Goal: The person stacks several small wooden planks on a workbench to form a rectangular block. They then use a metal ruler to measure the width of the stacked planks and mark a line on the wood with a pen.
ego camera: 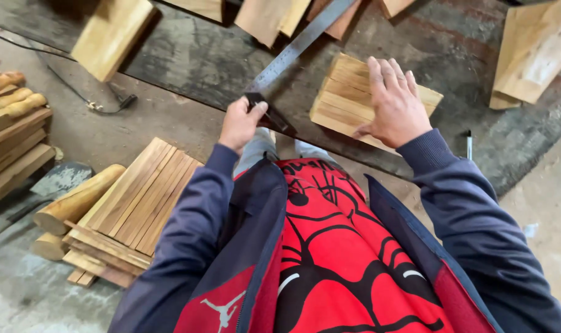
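My left hand [240,122] grips the dark handle end of a metal try square [292,49], whose long steel blade runs up and right across the dark workbench [194,61]. My right hand [392,103] lies flat, fingers spread, on a stack of short light wooden slats [339,102] sitting at the bench's near edge. Both arms wear dark blue sleeves.
More wood blocks lie on the bench at the top left [111,34], the top centre [271,15] and the right [533,52]. On the floor to the left are a pile of slats [135,200], round wooden pieces [77,200] and stacked boards [9,148]. A pen [469,143] lies near my right wrist. A cable [77,92] trails across the floor.
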